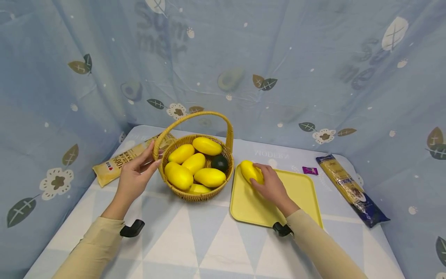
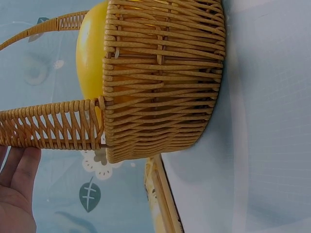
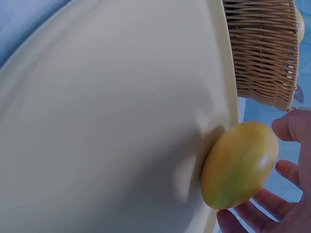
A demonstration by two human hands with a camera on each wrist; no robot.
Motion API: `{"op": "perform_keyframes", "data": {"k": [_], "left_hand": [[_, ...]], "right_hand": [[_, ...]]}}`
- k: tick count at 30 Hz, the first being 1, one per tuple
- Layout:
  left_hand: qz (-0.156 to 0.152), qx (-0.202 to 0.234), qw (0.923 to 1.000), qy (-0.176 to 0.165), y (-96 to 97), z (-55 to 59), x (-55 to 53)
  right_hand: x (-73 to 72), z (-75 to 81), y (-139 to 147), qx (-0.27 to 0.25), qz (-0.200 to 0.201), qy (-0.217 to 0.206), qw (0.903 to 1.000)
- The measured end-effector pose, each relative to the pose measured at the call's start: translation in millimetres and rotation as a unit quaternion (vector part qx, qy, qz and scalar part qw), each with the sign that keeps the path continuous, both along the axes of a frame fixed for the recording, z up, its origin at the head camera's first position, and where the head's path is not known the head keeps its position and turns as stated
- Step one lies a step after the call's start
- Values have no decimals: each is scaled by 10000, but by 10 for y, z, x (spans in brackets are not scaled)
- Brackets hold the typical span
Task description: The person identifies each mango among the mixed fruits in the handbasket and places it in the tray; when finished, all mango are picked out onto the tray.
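Observation:
A wicker basket (image 1: 197, 197) with a tall arched handle stands on the table, holding several yellow mangoes (image 1: 179, 175) and a dark green avocado (image 1: 220, 163). My left hand (image 1: 135, 179) holds the left foot of the handle (image 2: 48, 124); its thumb is out of sight in the left wrist view. My right hand (image 1: 273, 186) has its fingers and thumb around another mango (image 3: 240, 165). That mango is at the left rear corner of a yellow tray (image 1: 296, 193), close to the tray's rim. A gap shows between mango and palm in the right wrist view.
Behind and left of the basket lies a yellow printed packet (image 1: 116, 164). Right of the tray are a small purple wrapped sweet (image 1: 310, 170) and a long gold-and-blue packet (image 1: 350, 190). A patterned blue curtain (image 1: 223, 58) hangs around the table's back and sides.

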State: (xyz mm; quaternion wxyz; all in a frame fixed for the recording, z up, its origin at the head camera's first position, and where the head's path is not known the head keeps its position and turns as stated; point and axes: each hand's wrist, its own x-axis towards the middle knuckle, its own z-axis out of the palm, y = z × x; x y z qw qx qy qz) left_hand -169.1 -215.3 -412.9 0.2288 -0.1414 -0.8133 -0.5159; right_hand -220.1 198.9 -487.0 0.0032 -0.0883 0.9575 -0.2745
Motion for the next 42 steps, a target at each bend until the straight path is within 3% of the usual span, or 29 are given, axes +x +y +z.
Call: {"op": "perform_keyframes", "data": {"k": [5, 9, 22, 29, 42], "left_hand": [[42, -11, 10000, -37, -79, -166, -86], [39, 4, 10000, -50, -110, -222, -112], [29, -22, 10000, 37, -113, -236, -115], [-56, 155, 9999, 42, -113, -238, -125], [1, 28, 10000, 72, -115, -236, -132]], "right_hand": [[1, -16, 14, 38, -27, -20, 10000], [9, -4, 18, -26, -41, -29, 10000], [39, 127, -64, -284, 124, 193, 9993], [97, 294, -266, -506, 477, 396, 9968], [99, 450, -736, -636, 1313, 139, 9892]]}}
